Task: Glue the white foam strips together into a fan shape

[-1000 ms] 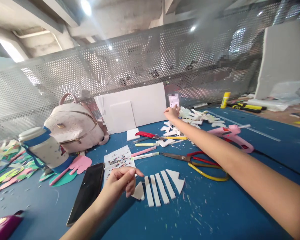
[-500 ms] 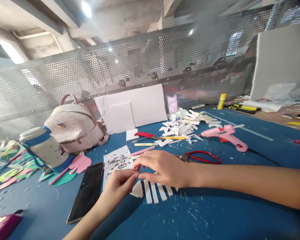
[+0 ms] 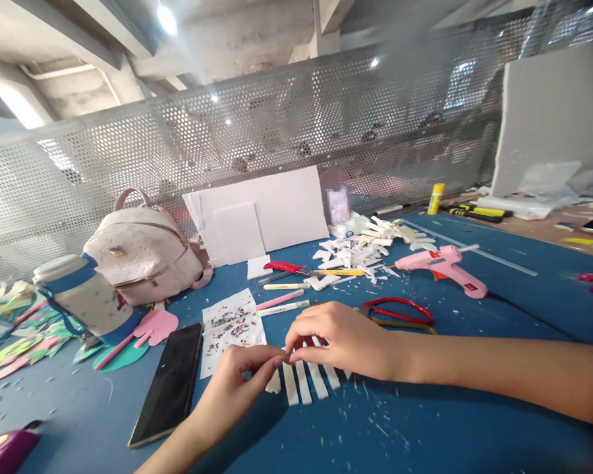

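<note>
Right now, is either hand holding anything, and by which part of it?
It cannot be told. The left hand and right hand meet fingertip to fingertip above the flat white foam strips; anything pinched there is too small to see.

Cluttered blue surface point(image 3: 449, 442)
On it lie white strips point(image 3: 304, 388), phone point(image 3: 170, 385), scissors point(image 3: 400, 300), pink glue gun point(image 3: 442, 263), backpack point(image 3: 143, 253).

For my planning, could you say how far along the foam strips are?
Done: white foam strips lie cut in a row, scraps piled behind. In hand: left hand and right hand pinch something too small to tell. Left: strips look unjoined; pink glue gun lies untouched.
</note>
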### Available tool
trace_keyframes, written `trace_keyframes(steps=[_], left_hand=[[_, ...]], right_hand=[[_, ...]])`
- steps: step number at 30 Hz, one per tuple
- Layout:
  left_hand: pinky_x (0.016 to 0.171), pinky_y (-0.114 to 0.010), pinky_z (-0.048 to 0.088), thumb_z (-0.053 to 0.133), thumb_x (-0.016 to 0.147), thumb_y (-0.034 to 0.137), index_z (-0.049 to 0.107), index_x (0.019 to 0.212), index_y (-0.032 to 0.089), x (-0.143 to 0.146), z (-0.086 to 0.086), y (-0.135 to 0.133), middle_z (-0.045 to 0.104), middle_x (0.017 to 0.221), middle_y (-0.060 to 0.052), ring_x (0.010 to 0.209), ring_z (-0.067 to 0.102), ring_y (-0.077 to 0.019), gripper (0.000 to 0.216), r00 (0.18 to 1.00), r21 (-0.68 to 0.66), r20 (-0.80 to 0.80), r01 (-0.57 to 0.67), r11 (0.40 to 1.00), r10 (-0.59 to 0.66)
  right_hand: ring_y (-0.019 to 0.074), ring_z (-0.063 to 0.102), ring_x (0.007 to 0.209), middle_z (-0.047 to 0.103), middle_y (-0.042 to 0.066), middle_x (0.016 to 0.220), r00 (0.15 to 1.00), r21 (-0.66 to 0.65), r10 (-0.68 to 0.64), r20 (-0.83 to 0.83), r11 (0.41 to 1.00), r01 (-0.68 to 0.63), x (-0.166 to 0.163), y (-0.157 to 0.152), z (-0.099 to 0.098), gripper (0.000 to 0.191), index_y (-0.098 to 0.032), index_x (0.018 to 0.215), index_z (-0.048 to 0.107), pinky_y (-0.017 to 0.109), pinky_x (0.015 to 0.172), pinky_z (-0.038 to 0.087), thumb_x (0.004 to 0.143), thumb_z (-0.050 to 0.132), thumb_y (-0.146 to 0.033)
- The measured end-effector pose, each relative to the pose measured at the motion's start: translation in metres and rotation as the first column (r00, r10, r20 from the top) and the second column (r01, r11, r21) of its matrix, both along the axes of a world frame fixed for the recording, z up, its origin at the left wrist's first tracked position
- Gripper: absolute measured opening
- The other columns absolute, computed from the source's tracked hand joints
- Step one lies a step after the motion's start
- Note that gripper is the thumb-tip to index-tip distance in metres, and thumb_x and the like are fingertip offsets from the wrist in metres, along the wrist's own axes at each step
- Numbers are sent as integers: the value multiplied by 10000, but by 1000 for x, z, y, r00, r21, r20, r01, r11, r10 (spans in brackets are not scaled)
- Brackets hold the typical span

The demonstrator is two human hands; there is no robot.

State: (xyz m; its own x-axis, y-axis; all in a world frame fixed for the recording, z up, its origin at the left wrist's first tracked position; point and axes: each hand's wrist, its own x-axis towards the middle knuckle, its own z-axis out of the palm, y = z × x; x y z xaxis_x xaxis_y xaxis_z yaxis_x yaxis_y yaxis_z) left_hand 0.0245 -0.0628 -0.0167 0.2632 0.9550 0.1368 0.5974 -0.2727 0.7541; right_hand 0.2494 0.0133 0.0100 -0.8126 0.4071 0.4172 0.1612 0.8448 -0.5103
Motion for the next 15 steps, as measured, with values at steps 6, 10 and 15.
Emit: trace_keyframes(steps=[6, 10, 15], left_hand=[[601, -240, 368, 498, 1007, 516, 823, 994, 214, 1, 2, -2, 710, 725, -12, 604, 521, -124, 444, 1000, 17, -3, -4, 1000, 4], [586, -221, 373, 523, 1001, 480, 823, 1005, 232, 0, 6, -4, 703, 712, -7, 601, 526, -118, 389, 1000, 57, 16, -24, 998, 24], [495, -202, 321, 539, 1007, 470, 800, 1031, 203, -6, 2, -1, 583, 576, 22, 511, 434, -98, 374, 989, 125, 101, -116, 985, 103]], right_hand=[[112, 637, 746, 742, -35, 827, 1000, -81, -10, 7, 997, 11, -1, 3, 0, 74, -222, 886, 768, 255, 679, 438, 893, 749, -151], [126, 653, 783, 751, -25, 858, 1000, -133, -24, 13, 991, 25, 7, 5, 1, 116, -219, 895, 764, 267, 704, 455, 891, 718, -113], [135, 669, 787, 766, -12, 883, 998, -212, -64, 3, 975, 63, 24, 8, 3, 109, -217, 906, 768, 276, 731, 485, 922, 685, -149]])
